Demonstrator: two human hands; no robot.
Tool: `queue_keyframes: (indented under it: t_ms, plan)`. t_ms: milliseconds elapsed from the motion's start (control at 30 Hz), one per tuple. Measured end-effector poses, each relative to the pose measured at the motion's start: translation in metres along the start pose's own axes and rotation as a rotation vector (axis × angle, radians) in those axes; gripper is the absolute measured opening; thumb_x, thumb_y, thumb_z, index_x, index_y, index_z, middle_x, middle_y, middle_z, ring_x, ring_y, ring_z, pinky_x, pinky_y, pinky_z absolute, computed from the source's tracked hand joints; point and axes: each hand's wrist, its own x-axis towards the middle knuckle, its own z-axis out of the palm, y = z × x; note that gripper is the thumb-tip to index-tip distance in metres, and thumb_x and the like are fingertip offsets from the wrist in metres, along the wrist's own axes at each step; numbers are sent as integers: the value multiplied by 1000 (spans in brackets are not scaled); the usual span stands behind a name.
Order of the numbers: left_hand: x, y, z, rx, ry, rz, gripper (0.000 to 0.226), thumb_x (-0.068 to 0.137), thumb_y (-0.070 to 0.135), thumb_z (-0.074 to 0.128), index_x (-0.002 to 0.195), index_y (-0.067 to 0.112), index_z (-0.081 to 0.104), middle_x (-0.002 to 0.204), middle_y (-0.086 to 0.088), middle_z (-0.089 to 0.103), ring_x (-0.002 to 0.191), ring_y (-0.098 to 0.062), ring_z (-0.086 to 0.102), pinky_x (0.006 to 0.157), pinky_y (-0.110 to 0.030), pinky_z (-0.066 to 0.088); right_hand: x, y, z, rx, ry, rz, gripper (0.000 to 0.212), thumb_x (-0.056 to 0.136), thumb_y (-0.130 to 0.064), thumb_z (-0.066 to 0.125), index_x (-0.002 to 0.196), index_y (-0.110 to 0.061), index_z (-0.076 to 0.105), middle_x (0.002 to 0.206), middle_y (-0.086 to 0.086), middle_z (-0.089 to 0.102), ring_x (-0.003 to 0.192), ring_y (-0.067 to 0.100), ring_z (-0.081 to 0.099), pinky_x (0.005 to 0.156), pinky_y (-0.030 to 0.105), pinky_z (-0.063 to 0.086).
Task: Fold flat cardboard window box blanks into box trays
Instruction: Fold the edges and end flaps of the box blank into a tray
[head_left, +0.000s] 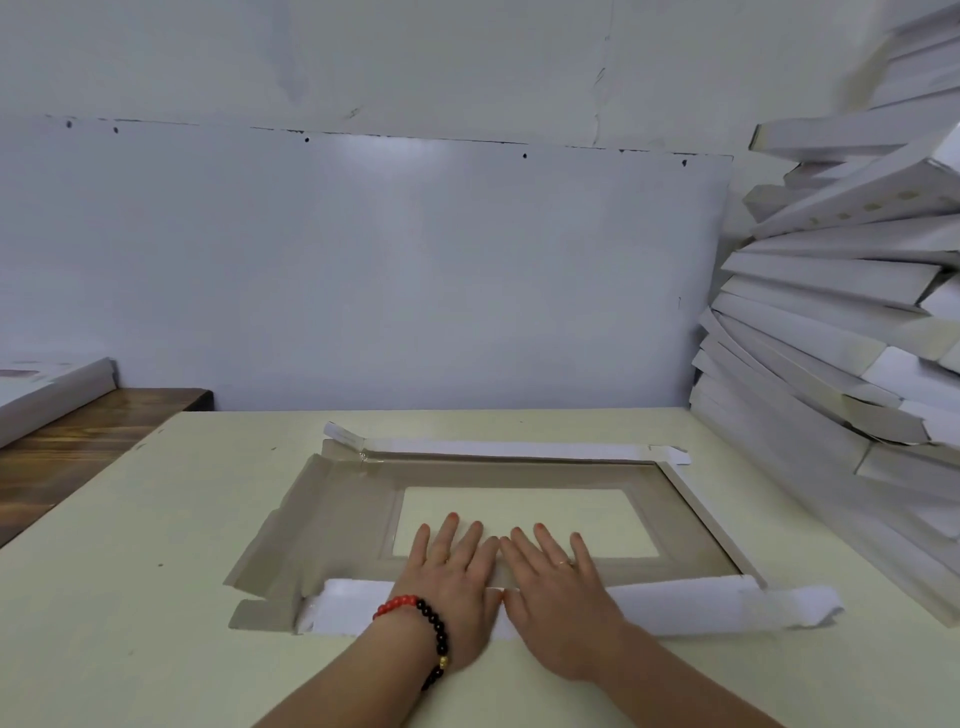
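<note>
A cardboard window box blank (337, 519) lies grey side up on the cream table (130, 519), its rectangular window in the middle. The far, right and near flaps are folded inward, white side showing; the left flaps lie flat. My left hand (452, 566), wearing a red and black bead bracelet, and my right hand (556, 577), with a ring, press flat side by side on the near flap (701, 605) and the panel's near border, fingers spread and reaching to the window's edge.
A tall leaning stack of folded white box trays (841, 332) fills the right side, up against the grey wall. Another white tray (47, 389) sits on a dark wooden surface (78, 457) at the left.
</note>
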Motion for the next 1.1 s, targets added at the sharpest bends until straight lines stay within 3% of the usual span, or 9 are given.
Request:
queue_keyframes:
  t_ms: [133,500,567,600,667,733,833,1000,1100]
  plan:
    - [-2,-18,12,-21,-52,-10,67,95,57,5,153,27,-9,160,8,-17,142,-19,-29,112,-42,-22,0,27,14,1,-82,12,63,100,-50,9,154,-24,-10,161,-7,-17,147,16,-20,115,47,-14]
    - [-36,-90,14,16,-4,-122,62,97,57,5,153,33,-10,160,7,-16,141,-20,-31,113,-41,-21,-53,153,18,10,-15,177,59,102,-49,14,150,-34,-16,156,-13,-24,140,5,-27,116,30,-14]
    - [-43,-87,3,1,92,-93,63,97,56,7,153,29,11,161,3,6,148,-28,-7,119,-42,-6,-61,155,12,55,77,101,57,101,-50,26,150,-39,-1,157,-19,-13,145,4,-15,117,25,-7]
    - [-47,-84,-5,14,196,-20,62,97,54,9,146,25,33,153,-1,30,145,-34,19,119,-43,13,-64,152,7,85,127,59,54,99,-52,35,147,-41,12,156,-21,2,147,4,-1,117,22,1]
    - [-54,-77,-12,17,373,200,44,99,45,25,108,24,63,112,2,61,107,-28,59,96,-36,49,-70,145,-3,174,150,-18,53,88,-63,49,135,-43,33,143,-23,32,136,2,28,110,19,20]
    - [-58,-68,-12,-10,458,388,30,92,46,46,86,26,68,87,7,61,83,-16,60,75,-24,52,-76,138,-8,204,130,-94,56,78,-75,51,125,-45,45,126,-24,47,119,-2,44,98,17,35]
    - [-60,-60,-15,6,344,421,37,81,64,52,79,31,69,78,15,58,72,-7,58,65,-15,46,-75,127,-15,45,219,-204,45,78,-68,55,114,-40,60,107,-22,59,95,-2,59,78,14,49]
    - [-53,-50,-26,75,329,437,29,86,43,46,95,31,70,81,13,62,67,-9,60,62,-16,49,-66,109,-16,-151,345,-343,25,69,-41,79,90,-28,72,97,-12,64,81,9,63,73,18,51]
    - [-43,-46,-32,2,191,340,31,95,27,36,115,24,59,103,1,62,89,-22,58,79,-28,47,-60,97,-19,-115,347,-246,25,59,-36,88,74,-32,69,76,-16,60,60,3,57,55,13,45]
